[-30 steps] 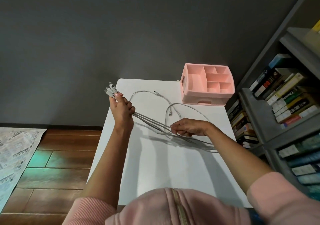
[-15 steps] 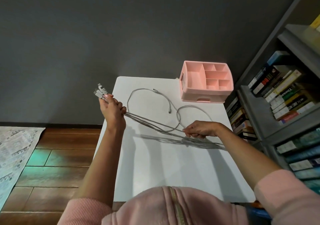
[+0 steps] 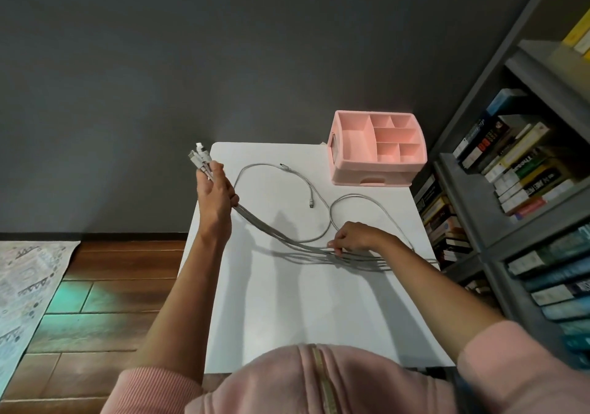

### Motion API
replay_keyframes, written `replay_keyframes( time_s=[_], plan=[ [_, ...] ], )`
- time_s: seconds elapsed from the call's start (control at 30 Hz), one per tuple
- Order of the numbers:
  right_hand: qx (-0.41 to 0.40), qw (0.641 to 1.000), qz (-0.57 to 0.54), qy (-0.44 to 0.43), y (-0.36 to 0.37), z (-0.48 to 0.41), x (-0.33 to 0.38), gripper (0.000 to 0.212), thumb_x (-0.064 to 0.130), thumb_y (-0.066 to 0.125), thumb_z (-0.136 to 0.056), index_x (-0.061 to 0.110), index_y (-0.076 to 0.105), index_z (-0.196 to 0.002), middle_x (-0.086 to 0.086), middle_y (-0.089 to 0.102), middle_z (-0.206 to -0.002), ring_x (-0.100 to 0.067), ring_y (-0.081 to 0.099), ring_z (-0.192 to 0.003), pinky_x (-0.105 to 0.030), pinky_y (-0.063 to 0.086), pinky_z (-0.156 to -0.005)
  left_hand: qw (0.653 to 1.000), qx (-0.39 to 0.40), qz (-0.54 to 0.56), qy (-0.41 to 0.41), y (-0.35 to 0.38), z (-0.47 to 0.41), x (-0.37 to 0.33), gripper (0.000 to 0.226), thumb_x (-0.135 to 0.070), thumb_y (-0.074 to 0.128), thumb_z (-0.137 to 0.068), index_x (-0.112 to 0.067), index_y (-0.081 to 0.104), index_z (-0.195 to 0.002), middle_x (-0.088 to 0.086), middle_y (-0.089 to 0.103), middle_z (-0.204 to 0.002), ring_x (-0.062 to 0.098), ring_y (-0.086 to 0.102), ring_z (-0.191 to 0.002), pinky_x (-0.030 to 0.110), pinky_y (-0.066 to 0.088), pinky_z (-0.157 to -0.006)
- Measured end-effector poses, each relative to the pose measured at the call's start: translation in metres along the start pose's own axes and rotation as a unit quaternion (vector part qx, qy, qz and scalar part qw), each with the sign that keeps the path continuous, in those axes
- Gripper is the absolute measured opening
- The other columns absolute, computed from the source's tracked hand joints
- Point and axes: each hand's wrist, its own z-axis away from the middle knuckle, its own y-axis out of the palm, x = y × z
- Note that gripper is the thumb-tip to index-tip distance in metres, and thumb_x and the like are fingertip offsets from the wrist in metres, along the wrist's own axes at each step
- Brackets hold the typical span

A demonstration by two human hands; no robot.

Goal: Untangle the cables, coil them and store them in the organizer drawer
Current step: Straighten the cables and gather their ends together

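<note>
Several grey-white cables stretch across the white table. My left hand is raised over the table's left edge, fist shut around the bundle, with the white plug ends sticking up above it. My right hand pinches the same strands low over the table at centre right; the strands run on past it toward the right edge. Two loose loops with small connectors lie flat between my hands. The pink organizer, with open top compartments and a closed front drawer, stands at the far right corner.
A grey bookshelf packed with books stands close along the table's right side. A dark wall is behind the table. Wooden floor and a patterned sheet lie to the left. My pink top fills the bottom edge.
My left hand has lifted and drawn the plug ends farther left. My right hand has slid rightward along the strands, so the bundle lies longer and straighter.
</note>
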Motion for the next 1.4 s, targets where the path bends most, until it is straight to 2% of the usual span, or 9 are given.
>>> replay_keyframes(
  time_s=[0.13,0.23,0.37,0.47,0.53,0.7,0.9,1.03,1.4],
  plan=[
    [0.000,0.998,-0.053,-0.046,-0.016,0.009,0.028,0.033,0.035,0.046,-0.099,0.016,0.066,-0.080,0.002,0.043,-0.067,-0.009,0.032,-0.050,-0.019,0.025,-0.044,0.993,0.085,-0.083,0.018,0.011,0.011,0.000,0.017,-0.024,0.062,-0.090,-0.021,0.054,-0.076,-0.009,0.032,-0.052,0.007,0.027,-0.045,0.021,0.027,-0.045],
    [-0.002,0.985,-0.123,-0.124,-0.029,0.016,0.048,0.034,0.033,0.041,-0.101,0.015,0.069,-0.098,0.002,0.041,-0.071,-0.007,0.031,-0.053,-0.016,0.024,-0.043,0.978,0.167,-0.121,-0.016,0.021,0.016,0.004,0.008,-0.020,0.067,-0.087,-0.013,0.065,-0.086,-0.009,0.029,-0.049,0.008,0.022,-0.042,0.022,0.020,-0.044],
    [-0.012,0.963,-0.167,-0.210,-0.046,0.022,0.065,0.030,0.032,0.043,-0.101,0.019,0.068,-0.089,0.005,0.035,-0.064,-0.009,0.027,-0.054,-0.022,0.022,-0.048,0.930,0.279,-0.229,-0.068,0.026,0.019,0.010,0.035,-0.035,0.055,-0.094,-0.003,0.068,-0.102,-0.006,0.024,-0.051,0.008,0.021,-0.043,0.020,0.021,-0.041],
    [-0.013,0.960,-0.173,-0.221,-0.052,0.019,0.071,0.032,0.036,0.044,-0.099,0.022,0.067,-0.081,0.001,0.039,-0.066,-0.019,0.026,-0.059,-0.027,0.025,-0.054,0.898,0.343,-0.265,-0.075,0.027,0.025,0.011,0.037,-0.038,0.050,-0.096,-0.008,0.067,-0.083,-0.002,0.022,-0.055,0.011,0.022,-0.046,0.021,0.020,-0.043],
    [-0.014,0.968,-0.147,-0.204,-0.053,0.020,0.069,0.033,0.037,0.044,-0.100,0.022,0.062,-0.077,0.003,0.037,-0.064,-0.013,0.025,-0.053,-0.024,0.022,-0.050,0.891,0.354,-0.274,-0.076,0.023,0.022,0.010,0.036,-0.038,0.051,-0.095,-0.011,0.058,-0.073,-0.001,0.025,-0.055,0.012,0.022,-0.048,0.023,0.019,-0.044],
    [0.045,0.972,-0.167,-0.162,-0.042,0.020,0.042,0.031,0.032,0.041,-0.101,0.018,0.059,-0.081,0.009,0.031,-0.055,-0.007,0.023,-0.046,-0.019,0.020,-0.044,0.876,0.296,-0.381,-0.018,0.009,0.010,0.011,0.035,-0.034,0.057,-0.093,-0.012,0.056,-0.065,-0.002,0.035,-0.052,0.011,0.029,-0.044,0.024,0.026,-0.045],
    [0.035,0.977,-0.183,-0.103,-0.042,0.022,-0.004,0.030,0.034,0.043,-0.100,0.016,0.060,-0.082,0.005,0.026,-0.058,-0.010,0.018,-0.052,-0.018,0.018,-0.044,0.901,0.174,-0.396,-0.022,-0.010,0.006,0.022,0.037,-0.029,0.058,-0.092,-0.014,0.056,-0.059,-0.001,0.040,-0.047,0.015,0.035,-0.043,0.025,0.028,-0.045],
    [0.023,0.979,-0.188,-0.077,-0.044,0.024,-0.018,0.030,0.035,0.045,-0.099,0.015,0.060,-0.082,0.003,0.025,-0.058,-0.009,0.017,-0.050,-0.020,0.016,-0.045,0.895,0.151,-0.420,-0.020,-0.011,0.008,0.027,0.038,-0.028,0.057,-0.093,-0.017,0.054,-0.056,0.000,0.045,-0.050,0.015,0.041,-0.049,0.026,0.031,-0.050],
    [0.043,0.976,-0.212,-0.015,-0.052,0.033,-0.048,0.029,0.034,0.047,-0.099,0.014,0.061,-0.082,0.009,0.029,-0.050,-0.005,0.018,-0.044,-0.017,0.017,-0.042,0.909,0.087,-0.407,-0.017,-0.030,0.000,0.032,0.037,-0.028,0.057,-0.092,-0.014,0.056,-0.058,0.003,0.046,-0.048,0.020,0.044,-0.051,0.029,0.035,-0.054]
  ],
)
